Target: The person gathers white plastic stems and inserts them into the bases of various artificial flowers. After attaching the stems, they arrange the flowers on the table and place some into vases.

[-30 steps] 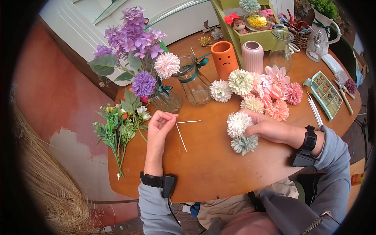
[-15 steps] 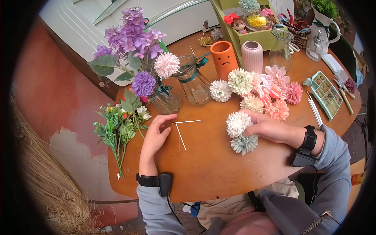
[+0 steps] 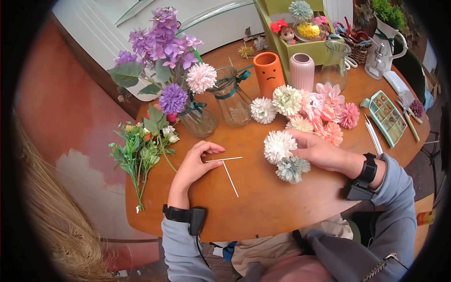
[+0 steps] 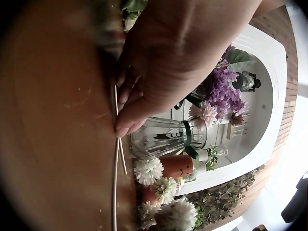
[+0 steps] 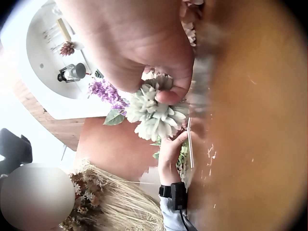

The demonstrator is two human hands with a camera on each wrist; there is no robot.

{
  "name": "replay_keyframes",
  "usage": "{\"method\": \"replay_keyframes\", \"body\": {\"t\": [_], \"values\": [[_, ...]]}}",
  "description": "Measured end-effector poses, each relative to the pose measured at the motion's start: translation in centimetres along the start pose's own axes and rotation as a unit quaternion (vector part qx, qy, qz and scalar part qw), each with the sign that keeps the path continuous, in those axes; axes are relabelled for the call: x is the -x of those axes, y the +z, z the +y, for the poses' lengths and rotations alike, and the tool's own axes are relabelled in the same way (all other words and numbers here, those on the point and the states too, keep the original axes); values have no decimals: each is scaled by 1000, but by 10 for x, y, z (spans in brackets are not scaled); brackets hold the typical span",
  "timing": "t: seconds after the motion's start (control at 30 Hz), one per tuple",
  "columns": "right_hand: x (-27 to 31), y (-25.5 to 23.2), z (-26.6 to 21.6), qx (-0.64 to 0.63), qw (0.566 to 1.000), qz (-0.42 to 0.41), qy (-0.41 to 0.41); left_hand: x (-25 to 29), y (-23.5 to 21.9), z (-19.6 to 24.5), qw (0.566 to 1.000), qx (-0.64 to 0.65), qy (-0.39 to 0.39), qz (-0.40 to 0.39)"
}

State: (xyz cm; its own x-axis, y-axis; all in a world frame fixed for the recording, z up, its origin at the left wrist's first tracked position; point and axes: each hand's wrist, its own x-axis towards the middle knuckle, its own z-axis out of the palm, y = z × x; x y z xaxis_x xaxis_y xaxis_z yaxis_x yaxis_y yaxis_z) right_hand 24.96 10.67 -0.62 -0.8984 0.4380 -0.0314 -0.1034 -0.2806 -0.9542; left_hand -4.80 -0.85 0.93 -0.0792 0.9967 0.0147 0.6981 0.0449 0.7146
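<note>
Two thin white sticks point(image 3: 230, 179) lie on the table in a T shape. My left hand point(image 3: 191, 167) is beside them, its thumb tip touching them near where they meet; its fingers are bent loosely in the left wrist view, with the thumb point(image 4: 126, 118) over the stick point(image 4: 122, 156). Pinched in my right hand point(image 3: 322, 151) are a white flower head point(image 3: 279, 147) and a grey-green one point(image 3: 292, 169), held side by side just above the table. The right wrist view shows the grey-green petals point(image 5: 156, 115) under my fingers; the stems are hidden.
Green stems with small blooms point(image 3: 143, 160) lie at left. Behind stand a vase of purple flowers point(image 3: 172, 98), another glass vase point(image 3: 235, 105), an orange cup point(image 3: 269, 77) and a pink vase point(image 3: 301, 73). Loose flower heads point(image 3: 329, 113), white sticks point(image 3: 373, 136) and a compartment tray point(image 3: 387, 117) are at right.
My left hand has come away from its earlier raised pinch and now touches the sticks. Both sticks have shifted nearer to me, the lower one also rightward. My right hand keeps its flowers.
</note>
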Motion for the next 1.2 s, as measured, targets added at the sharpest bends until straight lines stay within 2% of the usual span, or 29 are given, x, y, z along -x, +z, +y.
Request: {"method": "replay_keyframes", "body": {"t": [0.1, 0.2, 0.23, 0.33, 0.43, 0.57, 0.67, 0.8, 0.83, 0.87, 0.93, 1.03, 1.13, 1.2], "values": [[4, -2, -16, 40, 998, 11, -57, 2, 2, 5, 999, 10, 38, -33], [15, -4, -48, 37, 993, 73, -83, 0, 3, -5, 993, 3, 102, -60], [18, -8, -58, 93, 981, 98, -141, 0, 3, -5, 994, 4, 94, -63], [29, -21, -86, 193, 940, 161, -231, 0, 4, -4, 993, -6, 99, -66], [40, -33, -102, 272, 890, 247, -272, 0, 4, -1, 993, -17, 102, -62], [37, -58, -97, 302, 834, 342, -311, 0, 6, -5, 996, 1, 79, -51], [25, -71, -88, 235, 845, 364, -313, 0, 6, -4, 996, 12, 75, -52], [20, -79, -80, 272, 859, 354, -251, 0, 4, 4, 996, -4, 65, -55], [18, -84, -76, 339, 827, 360, -265, 0, 3, 8, 997, -6, 49, -56], [17, -86, -74, 346, 822, 359, -274, 1, 3, 10, 998, -8, 34, -57], [15, -87, -71, 360, 813, 354, -290, 0, 6, 7, 995, 16, 73, -62], [17, -79, -70, 338, 840, 316, -283, 0, 8, 7, 992, 27, 107, -68], [13, -66, -66, 222, 889, 302, -264, 1, 7, 7, 992, 12, 110, -65], [13, -59, -66, 232, 882, 320, -257, 2, 6, 5, 992, -1, 107, -60]]}}
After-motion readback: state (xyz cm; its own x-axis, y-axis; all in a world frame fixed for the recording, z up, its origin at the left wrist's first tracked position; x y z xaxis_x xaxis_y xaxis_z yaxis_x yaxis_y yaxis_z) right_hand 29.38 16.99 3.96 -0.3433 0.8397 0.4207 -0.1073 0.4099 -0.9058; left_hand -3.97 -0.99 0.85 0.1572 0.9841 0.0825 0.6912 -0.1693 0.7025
